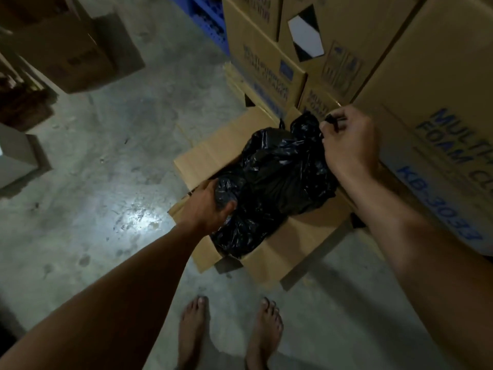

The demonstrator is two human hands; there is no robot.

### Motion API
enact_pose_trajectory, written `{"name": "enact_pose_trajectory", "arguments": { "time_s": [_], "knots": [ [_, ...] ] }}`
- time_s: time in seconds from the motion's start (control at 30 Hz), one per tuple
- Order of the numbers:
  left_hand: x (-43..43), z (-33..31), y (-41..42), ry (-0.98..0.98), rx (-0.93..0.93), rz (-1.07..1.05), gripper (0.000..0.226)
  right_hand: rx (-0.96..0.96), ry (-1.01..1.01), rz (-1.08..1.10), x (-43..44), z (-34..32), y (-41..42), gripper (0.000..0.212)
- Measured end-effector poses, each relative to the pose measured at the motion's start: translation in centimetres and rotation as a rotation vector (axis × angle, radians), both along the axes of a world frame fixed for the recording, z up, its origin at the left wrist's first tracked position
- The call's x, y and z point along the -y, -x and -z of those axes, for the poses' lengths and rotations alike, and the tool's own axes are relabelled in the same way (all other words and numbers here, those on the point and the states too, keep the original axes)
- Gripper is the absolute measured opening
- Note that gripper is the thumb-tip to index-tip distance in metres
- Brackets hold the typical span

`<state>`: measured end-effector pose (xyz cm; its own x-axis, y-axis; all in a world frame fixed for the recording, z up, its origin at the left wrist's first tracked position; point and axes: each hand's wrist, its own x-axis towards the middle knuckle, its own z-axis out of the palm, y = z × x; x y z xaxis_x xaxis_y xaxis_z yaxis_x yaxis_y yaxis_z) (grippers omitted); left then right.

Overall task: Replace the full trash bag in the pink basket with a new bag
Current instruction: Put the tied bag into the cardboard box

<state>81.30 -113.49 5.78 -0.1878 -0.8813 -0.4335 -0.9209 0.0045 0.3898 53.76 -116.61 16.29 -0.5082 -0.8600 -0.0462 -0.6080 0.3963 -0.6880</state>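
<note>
A full black trash bag [274, 177] sits inside an open cardboard box [288, 247] on the concrete floor. My left hand [205, 206] presses against the bag's near left side, fingers curled into the plastic. My right hand [349, 140] grips the bag's gathered top at the far right, pinching a twisted black end. The pink basket is not in view.
Stacked cardboard cartons [440, 84] labelled as foam cleaner rise right behind and to the right of the box. More boxes [77, 52] stand at the far left. A blue pallet [208, 17] shows at the top. My bare feet [229, 335] stand on the floor just before the box.
</note>
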Motion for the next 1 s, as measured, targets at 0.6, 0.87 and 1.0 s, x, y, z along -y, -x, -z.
{"name": "enact_pose_trajectory", "arguments": {
  "time_s": [0.6,0.87,1.0],
  "knots": [
    [4.6,3.5,-0.4,-0.024,-0.017,0.048,0.088,-0.039,-0.225,-0.124,5.0,5.4,-0.8,0.021],
    [4.5,-10.1,1.9,0.051,-0.017,0.131,0.080,-0.144,-0.425,-0.291,2.4,-5.5,0.8,0.034],
    [4.4,-19.7,4.6,0.136,-0.018,0.223,0.075,-0.179,-0.442,-0.330,-0.6,-13.8,1.6,0.042]
  ]
}}
